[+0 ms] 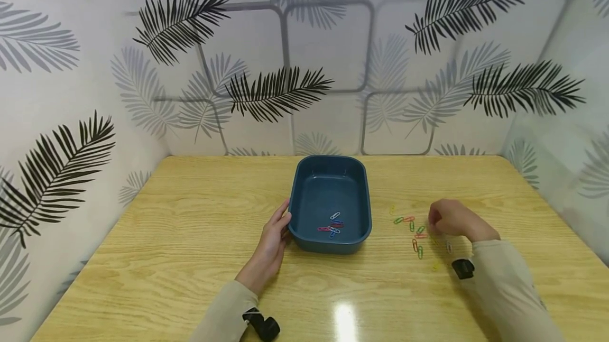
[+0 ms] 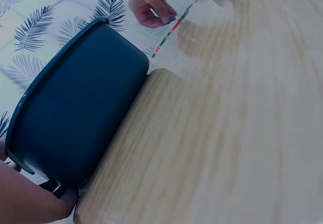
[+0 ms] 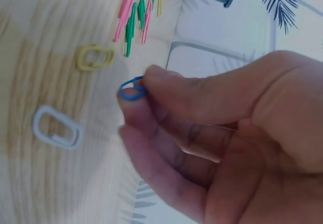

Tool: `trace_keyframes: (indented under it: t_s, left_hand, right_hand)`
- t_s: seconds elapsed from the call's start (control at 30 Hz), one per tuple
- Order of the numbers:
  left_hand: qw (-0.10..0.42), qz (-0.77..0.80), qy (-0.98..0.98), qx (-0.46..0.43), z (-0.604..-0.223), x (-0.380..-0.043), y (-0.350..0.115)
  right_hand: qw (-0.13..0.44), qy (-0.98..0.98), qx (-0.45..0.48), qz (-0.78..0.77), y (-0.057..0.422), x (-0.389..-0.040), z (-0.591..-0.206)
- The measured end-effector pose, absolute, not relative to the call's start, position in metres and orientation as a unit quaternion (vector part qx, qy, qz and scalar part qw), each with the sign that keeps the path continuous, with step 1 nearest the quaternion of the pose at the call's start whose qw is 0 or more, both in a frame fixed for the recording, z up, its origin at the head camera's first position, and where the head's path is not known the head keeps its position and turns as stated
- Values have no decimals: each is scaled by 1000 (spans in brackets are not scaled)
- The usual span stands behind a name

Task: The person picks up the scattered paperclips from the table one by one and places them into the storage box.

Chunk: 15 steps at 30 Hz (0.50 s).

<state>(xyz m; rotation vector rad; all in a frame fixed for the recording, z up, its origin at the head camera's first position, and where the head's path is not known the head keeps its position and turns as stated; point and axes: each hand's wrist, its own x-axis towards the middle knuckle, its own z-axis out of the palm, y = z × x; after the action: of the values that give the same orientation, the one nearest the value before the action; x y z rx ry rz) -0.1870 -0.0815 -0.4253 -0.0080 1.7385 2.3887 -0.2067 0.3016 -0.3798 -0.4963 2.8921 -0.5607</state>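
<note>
My right hand (image 1: 454,219) pinches a blue paper clip (image 3: 132,89) between thumb and fingertips, close over the table at the right. The clip is hidden in the head view. Around that hand lie green, pink, red, yellow and white paper clips, among them a yellow clip (image 3: 95,57) and a white clip (image 3: 57,127) in the right wrist view. A dark blue plastic bin (image 1: 329,247) stands at the middle, with several white, blue and red clips (image 1: 333,227) on its floor near the front. My left hand (image 1: 272,244) grips the bin's left wall, thumb at the rim.
The wooden table (image 1: 190,236) reaches back to a wall (image 1: 328,114) patterned with leaves. Scattered paper clips (image 1: 413,227) lie between the bin and my right hand. Dark wrist cameras are strapped on both sleeves, one (image 1: 463,268) at the right.
</note>
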Motion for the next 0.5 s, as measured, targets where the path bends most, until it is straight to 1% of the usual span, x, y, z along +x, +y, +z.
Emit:
trace_keyframes:
  t_s: [0.23, 0.5]
  left_hand:
    - [93, 805, 586, -6, -426, -188, -81]
    - [94, 804, 587, -6, -425, -188, -81]
  right_hand:
    - [42, 960, -170, -217, 294, -206, -376]
    - [-22, 954, -177, -242, 277, -204, -369]
